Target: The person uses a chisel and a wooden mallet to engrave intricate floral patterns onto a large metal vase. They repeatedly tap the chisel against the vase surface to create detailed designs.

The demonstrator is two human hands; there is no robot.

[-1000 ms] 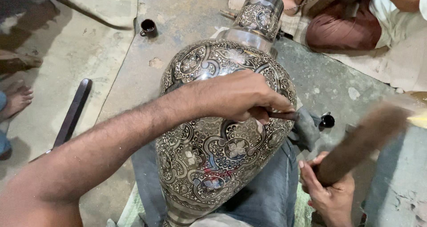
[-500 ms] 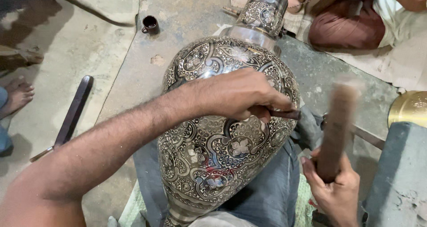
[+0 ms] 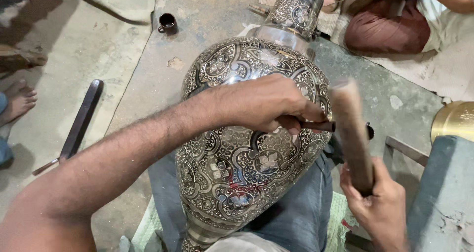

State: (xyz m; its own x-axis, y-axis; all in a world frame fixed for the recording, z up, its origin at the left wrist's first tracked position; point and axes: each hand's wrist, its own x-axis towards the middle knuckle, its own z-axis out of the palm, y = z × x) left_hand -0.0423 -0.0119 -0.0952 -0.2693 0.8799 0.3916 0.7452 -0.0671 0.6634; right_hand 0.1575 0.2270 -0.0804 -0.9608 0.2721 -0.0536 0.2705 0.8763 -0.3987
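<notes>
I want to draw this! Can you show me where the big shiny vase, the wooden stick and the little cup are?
vase (image 3: 247, 178): head view, on its patterned belly.
wooden stick (image 3: 351, 133): head view, middle of the shaft above the right hand (image 3: 380, 207).
little cup (image 3: 168, 22): head view, on its dark rim.

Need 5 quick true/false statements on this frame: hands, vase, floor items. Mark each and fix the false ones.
1. The left hand rests on the engraved metal vase and grips a thin dark chisel. True.
2. The right hand is empty. False: it grips a wooden mallet, raised beside the chisel's end.
3. The vase lies across the person's lap, on blue jeans. True.
4. The small dark cup stands on top of the vase. False: it stands on the floor, beyond the vase.
5. A long dark bar lies on the floor left of the vase. True.
</notes>
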